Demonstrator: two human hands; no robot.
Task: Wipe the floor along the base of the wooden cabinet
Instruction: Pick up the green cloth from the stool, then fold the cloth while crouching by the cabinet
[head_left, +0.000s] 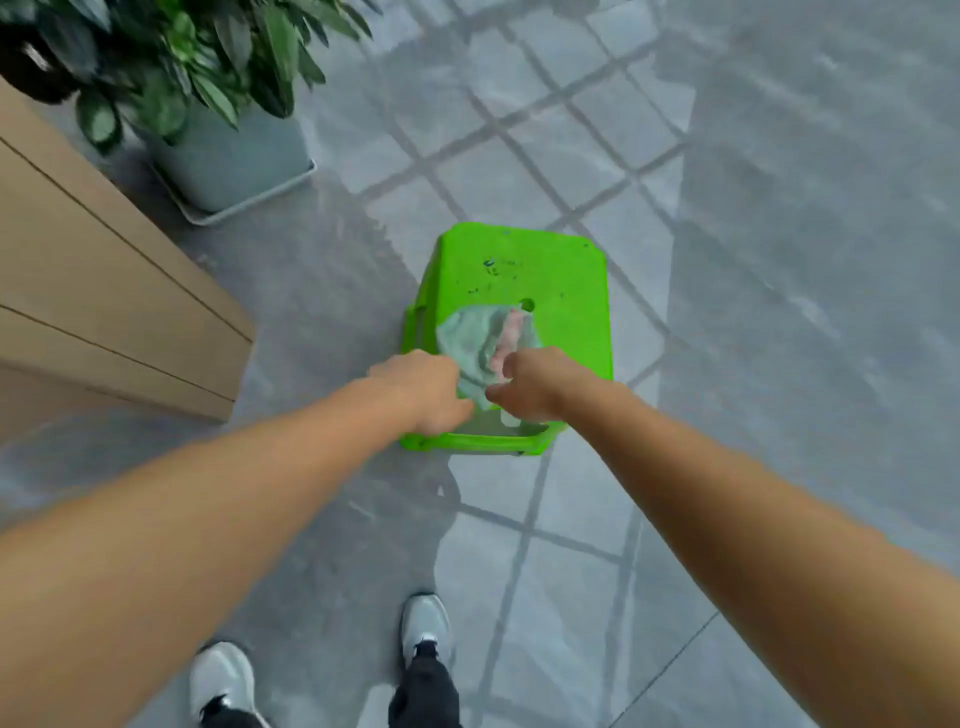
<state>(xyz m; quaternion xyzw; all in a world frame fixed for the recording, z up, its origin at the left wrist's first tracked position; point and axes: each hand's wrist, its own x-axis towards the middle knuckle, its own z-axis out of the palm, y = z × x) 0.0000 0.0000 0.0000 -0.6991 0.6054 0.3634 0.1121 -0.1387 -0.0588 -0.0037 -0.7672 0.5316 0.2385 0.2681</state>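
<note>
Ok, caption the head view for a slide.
Both hands gather a cloth on a green stool beside the cabinet.

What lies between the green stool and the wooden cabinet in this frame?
In the head view, only bare grey tiled floor separates the green stool from the wooden cabinet. The potted plant stands further back, beside the cabinet.

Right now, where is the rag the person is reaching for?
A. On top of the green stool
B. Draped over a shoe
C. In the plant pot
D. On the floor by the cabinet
A: the rag lies on the green stool, with both hands at its near edge.
</note>
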